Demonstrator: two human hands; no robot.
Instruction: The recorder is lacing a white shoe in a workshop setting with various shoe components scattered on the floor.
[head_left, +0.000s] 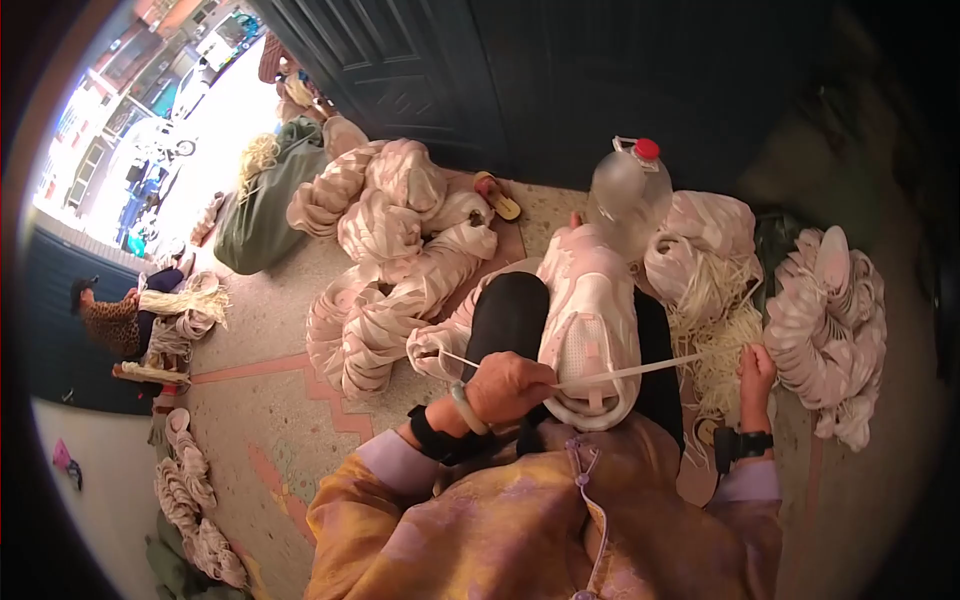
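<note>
Lacing step underway: left hand is pinching the white lace at the pink-and-white shoe upper, right hand is gripping its far end taut, likely needing threading next.

White-pink shoe upper on lap; flat white lace stretched taut rightward.

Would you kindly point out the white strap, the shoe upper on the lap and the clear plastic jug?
White strap (640, 370), head view, on its taut middle between the hands.
Shoe upper (590, 320), head view, on its pale mesh face.
Clear plastic jug (625, 195), head view, on its see-through body below the red cap.
</note>
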